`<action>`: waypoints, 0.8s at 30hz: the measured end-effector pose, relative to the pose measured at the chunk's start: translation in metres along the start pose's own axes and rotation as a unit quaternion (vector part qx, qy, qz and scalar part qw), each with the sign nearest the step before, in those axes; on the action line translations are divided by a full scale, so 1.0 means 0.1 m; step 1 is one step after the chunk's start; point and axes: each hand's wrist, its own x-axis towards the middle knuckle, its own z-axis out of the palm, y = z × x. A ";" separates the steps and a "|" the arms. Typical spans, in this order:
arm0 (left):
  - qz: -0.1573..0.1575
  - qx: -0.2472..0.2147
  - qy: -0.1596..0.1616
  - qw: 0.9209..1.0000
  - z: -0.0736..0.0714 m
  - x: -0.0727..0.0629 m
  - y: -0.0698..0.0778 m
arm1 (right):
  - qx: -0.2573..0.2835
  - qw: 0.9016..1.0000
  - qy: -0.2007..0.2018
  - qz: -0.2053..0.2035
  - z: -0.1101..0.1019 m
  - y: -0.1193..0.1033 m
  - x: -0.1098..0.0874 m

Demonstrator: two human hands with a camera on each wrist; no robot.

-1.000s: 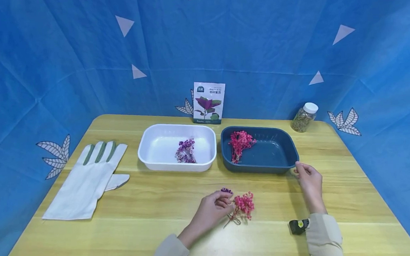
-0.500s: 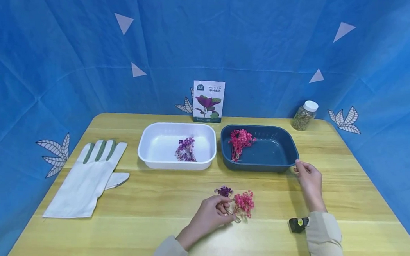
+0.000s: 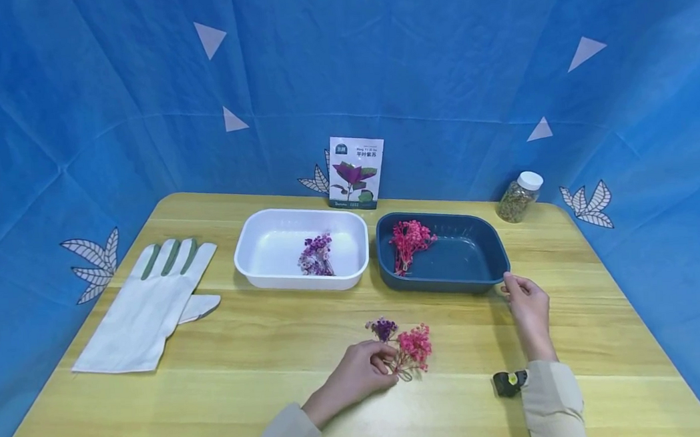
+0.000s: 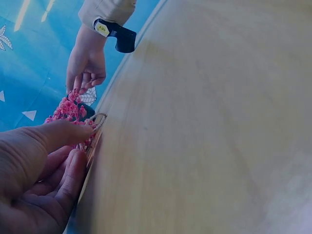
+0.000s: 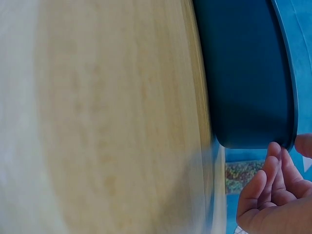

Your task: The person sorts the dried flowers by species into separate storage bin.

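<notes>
In the head view my left hand (image 3: 359, 373) holds a small bunch of pink dried flowers (image 3: 415, 345) by its stems, low over the table. A loop of string (image 4: 100, 120) on the stems shows in the left wrist view. Just beyond the fingers lies a purple dried flower sprig (image 3: 383, 328), its stems partly hidden. My right hand (image 3: 529, 311) pinches the near right corner of the dark blue tray (image 3: 444, 284), thumb on one side of the rim and fingers on the other. Another pink bunch (image 3: 410, 241) lies inside that tray, at its left end.
Left of the dark tray stands a white tray (image 3: 296, 283) holding purple dried flowers (image 3: 316, 255). A seed packet (image 3: 356, 173) leans upright behind them. At the back right is a jar (image 3: 519, 199) with a white lid; a white-and-green glove (image 3: 142, 315) lies at left.
My left thumb and fingers have moved onto the pink bunch's stems, and the bunch has shifted slightly left. More of the purple sprig shows than a second ago. My right hand stays on the tray.
</notes>
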 end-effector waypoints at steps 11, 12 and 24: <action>0.008 0.012 -0.004 1.000 -0.01 -0.02 0.00 | -0.004 1.000 -0.001 0.003 0.00 0.02 0.00; 0.011 0.012 -0.003 1.000 -0.01 -0.02 0.01 | -0.001 1.000 -0.002 0.002 0.00 0.02 0.00; 0.028 0.005 0.005 1.000 0.01 -0.03 0.10 | 0.007 1.000 -0.005 0.005 0.00 0.01 0.01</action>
